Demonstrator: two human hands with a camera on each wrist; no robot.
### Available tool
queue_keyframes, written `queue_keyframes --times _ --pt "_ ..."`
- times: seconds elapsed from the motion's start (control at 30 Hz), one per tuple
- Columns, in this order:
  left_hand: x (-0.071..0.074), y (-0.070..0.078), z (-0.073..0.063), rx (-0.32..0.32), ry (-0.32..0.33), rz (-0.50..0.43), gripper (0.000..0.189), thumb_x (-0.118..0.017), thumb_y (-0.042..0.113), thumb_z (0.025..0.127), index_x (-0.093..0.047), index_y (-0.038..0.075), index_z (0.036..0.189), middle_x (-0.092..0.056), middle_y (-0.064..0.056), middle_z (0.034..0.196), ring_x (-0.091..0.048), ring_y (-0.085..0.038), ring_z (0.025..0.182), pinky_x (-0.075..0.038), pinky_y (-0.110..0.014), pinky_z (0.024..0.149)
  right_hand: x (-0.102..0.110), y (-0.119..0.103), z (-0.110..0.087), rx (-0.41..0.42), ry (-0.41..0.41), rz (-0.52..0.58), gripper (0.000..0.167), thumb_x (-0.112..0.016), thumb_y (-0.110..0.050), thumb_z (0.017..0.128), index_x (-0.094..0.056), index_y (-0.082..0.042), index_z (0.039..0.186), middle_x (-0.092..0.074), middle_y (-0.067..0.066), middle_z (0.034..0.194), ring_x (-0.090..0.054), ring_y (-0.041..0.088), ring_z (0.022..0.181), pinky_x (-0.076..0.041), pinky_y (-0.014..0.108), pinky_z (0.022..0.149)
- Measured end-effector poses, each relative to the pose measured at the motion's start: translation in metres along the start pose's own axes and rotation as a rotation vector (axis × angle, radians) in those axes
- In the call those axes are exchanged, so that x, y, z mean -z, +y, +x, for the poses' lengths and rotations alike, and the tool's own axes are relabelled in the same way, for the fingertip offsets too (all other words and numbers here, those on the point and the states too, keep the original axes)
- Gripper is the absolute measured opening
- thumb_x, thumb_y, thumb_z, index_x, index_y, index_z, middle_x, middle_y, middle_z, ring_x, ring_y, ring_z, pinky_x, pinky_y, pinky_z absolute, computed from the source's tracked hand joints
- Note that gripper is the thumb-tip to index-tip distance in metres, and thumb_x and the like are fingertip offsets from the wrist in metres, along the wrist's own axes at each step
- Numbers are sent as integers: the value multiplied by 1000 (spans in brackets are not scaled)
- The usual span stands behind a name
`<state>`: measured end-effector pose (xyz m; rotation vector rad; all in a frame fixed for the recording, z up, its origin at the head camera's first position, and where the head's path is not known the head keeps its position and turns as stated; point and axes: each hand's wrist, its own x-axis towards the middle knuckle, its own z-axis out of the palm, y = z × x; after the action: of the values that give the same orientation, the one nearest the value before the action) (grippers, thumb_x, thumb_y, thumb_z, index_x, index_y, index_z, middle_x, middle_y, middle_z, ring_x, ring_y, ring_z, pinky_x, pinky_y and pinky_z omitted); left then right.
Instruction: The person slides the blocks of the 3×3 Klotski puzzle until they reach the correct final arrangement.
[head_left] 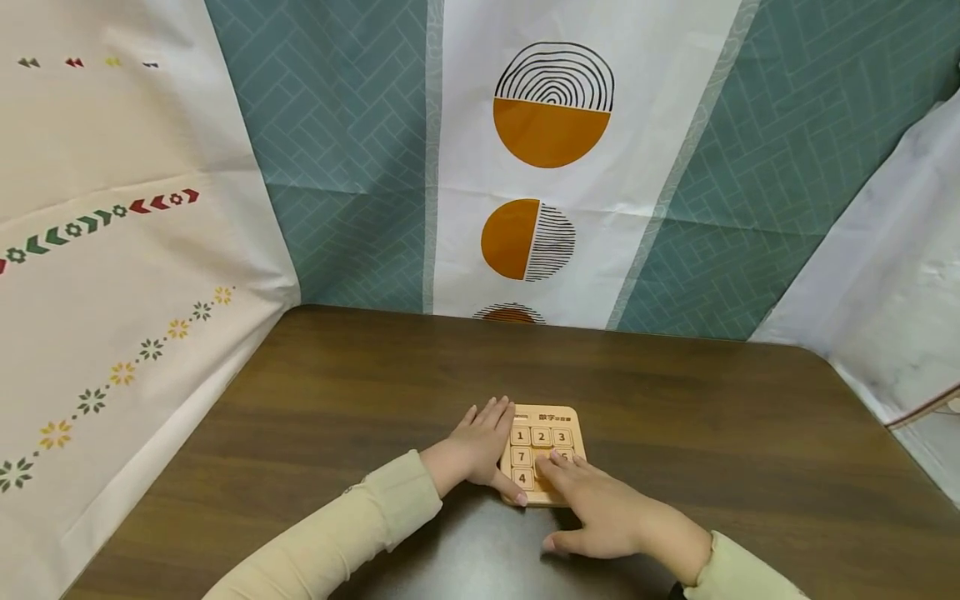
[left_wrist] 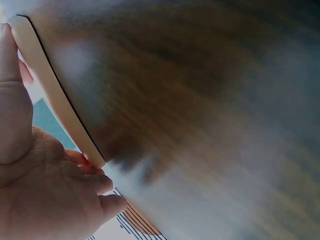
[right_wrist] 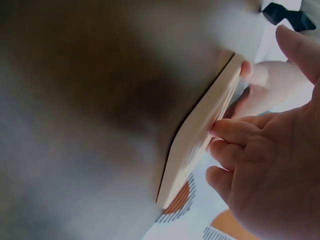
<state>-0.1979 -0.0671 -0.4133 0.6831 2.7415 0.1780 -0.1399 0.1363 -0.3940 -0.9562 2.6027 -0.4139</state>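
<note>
A square wooden number slide puzzle (head_left: 551, 500) lies flat on the brown table. Its tiles 1, 2 and 3 fill the top row, with 7 and 4 down the left side; fingers hide several others. Along the left edge my left hand (head_left: 480, 446) holds the board, thumb at the near corner and fingers toward the far one. The left wrist view shows that hand (left_wrist: 47, 185) against the board's side (left_wrist: 57, 95). My right hand (head_left: 603, 508) reaches over from the near right, fingertips on the middle tiles and thumb held apart. In the right wrist view its fingers (right_wrist: 232, 135) touch the top face.
The dark wooden table (head_left: 390, 358) extends around the puzzle. A patterned teal and white cloth (head_left: 360, 150) hangs behind its far edge, a cream cloth (head_left: 135, 275) on the left and a white one (head_left: 892, 233) on the right.
</note>
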Motion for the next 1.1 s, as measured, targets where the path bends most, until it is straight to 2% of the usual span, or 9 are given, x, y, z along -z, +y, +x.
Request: queue_keyframes --times 0.2,0.47,0.57,0.67,0.87,1.0,1.1 --pt "0 -3 1 -1 -1 -16 128 -73 70 62 -13 4 153 -10 -12 160 -10 -25 148 -14 -44 118 -3 -3 -3 6 0 -42 90 -63 -53 84 -29 1 148 -31 21 151 -27 36 141 -26 54 111" --pt "-5 -1 0 1 -9 -17 128 -72 71 62 -12 5 153 -10 -11 160 -10 -24 148 -15 -44 118 -11 -14 -9 25 -15 -167 92 -60 -59 84 -31 2 147 -35 18 150 -30 33 141 -28 51 111" --pt "-3 -1 1 -2 -3 -8 127 -72 71 63 -12 5 153 -10 -11 160 -10 -24 148 -15 -43 118 -13 -16 -12 22 -29 -183 94 -58 -63 84 -31 1 147 -35 16 151 -29 31 141 -28 50 111" --pt "0 -2 2 7 4 -6 128 -73 70 62 -11 5 153 -9 -11 160 -10 -24 148 -14 -43 118 -11 -15 -8 20 -4 -205 93 -56 -62 85 -30 2 147 -34 17 151 -29 30 142 -26 48 113" --pt "0 1 1 7 -21 -11 128 -73 70 62 -10 6 153 -7 -10 160 -8 -23 148 -13 -43 119 -8 -15 -1 52 31 -175 88 -60 -56 86 -31 1 147 -36 17 151 -30 31 141 -25 49 113" --pt "1 2 1 10 -16 10 128 -75 67 62 -11 5 153 -8 -10 160 -9 -23 148 -14 -43 118 -8 -19 1 89 1 -144 86 -62 -54 85 -32 -3 148 -35 14 151 -30 30 141 -25 50 113" --pt "1 1 1 12 -12 14 127 -75 67 62 -11 5 153 -9 -11 160 -10 -24 148 -15 -43 118 -6 -19 0 79 -28 -128 87 -61 -56 84 -32 -4 148 -35 13 151 -30 30 141 -24 49 113"
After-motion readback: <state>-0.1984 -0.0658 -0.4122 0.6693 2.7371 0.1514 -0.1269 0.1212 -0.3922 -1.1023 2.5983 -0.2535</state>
